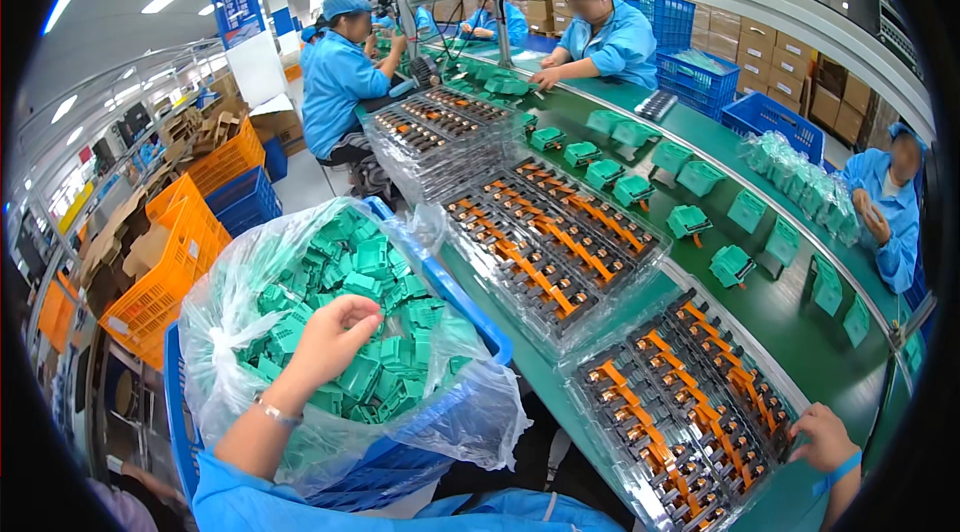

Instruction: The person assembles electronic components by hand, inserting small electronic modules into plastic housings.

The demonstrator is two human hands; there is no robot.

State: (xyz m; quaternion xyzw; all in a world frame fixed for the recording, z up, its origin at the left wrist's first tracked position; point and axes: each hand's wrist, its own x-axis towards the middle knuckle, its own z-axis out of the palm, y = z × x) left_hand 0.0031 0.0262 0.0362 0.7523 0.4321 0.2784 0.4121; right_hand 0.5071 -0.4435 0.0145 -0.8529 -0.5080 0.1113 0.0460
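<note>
My left hand (340,337) is over a clear plastic bag (225,317) full of green plastic housings (365,257). Its thumb and forefinger curl together, with no housing showing between them. The bag lines a blue crate (490,332) beside the bench. At the lower right, my right hand (825,440) is beside the right edge of a clear plastic tray (640,477); thumb and forefinger are apart. Rows of small black parts with orange strips (690,402) fill this tray. Whether the right fingertips touch it, I cannot tell.
More loaded trays (555,242) lie farther up the bench, some in a stack (440,132). Green housings (730,265) stand in rows on the green conveyor (640,222). Co-workers in blue (345,82) sit along the line. Orange crates (175,262) with cardboard are at left.
</note>
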